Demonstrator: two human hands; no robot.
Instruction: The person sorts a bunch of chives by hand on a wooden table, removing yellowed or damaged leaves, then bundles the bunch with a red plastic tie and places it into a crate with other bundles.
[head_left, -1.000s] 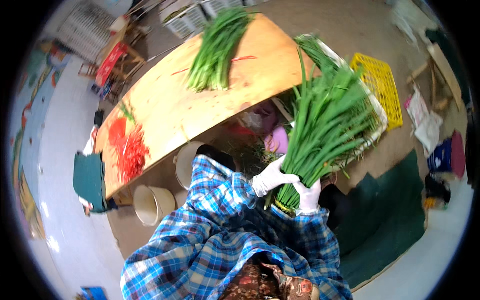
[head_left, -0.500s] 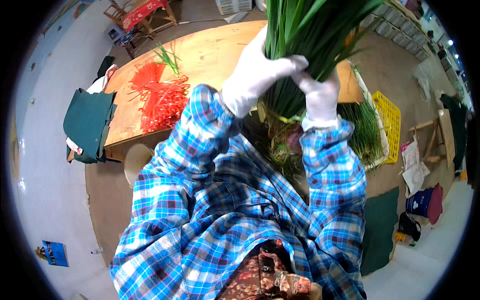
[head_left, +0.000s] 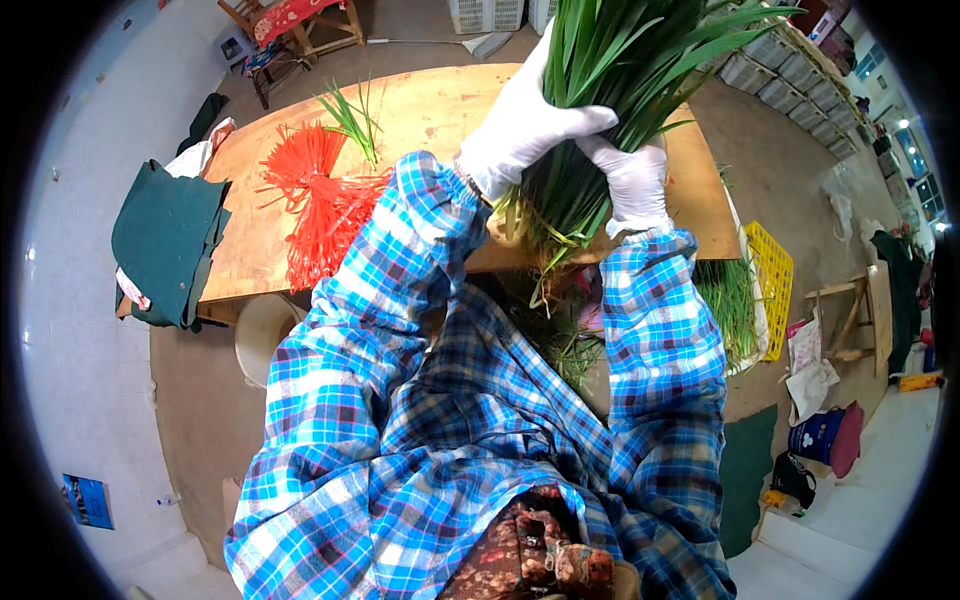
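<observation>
A thick bunch of garlic chives point(head_left: 600, 110) is held up over the table's near edge, leaves fanning up and to the right, paler stem ends hanging down. My left hand point(head_left: 530, 125), in a white glove, wraps its left side with the thumb laid across the front. Closed on the right side of the same bunch is my gloved right hand point(head_left: 635, 185), its fingertips near the left thumb. Most fingers are hidden behind the leaves. To the left, a pile of red plastic ties point(head_left: 325, 205) lies on the wooden table point(head_left: 430, 110), with a few loose chives point(head_left: 355, 125) beside it.
More chives point(head_left: 728, 305) fill a white-rimmed container by a yellow crate point(head_left: 770, 290) at the right. Leaf scraps point(head_left: 560, 350) lie below the table's edge. A pale bucket point(head_left: 265, 335) stands under its left end, where a dark green cloth point(head_left: 165, 245) hangs.
Both hands still grip the bunch and have shifted slightly. The leaf tops lean and spread farther right. The whole view has tilted a little, showing more of the table's far side.
</observation>
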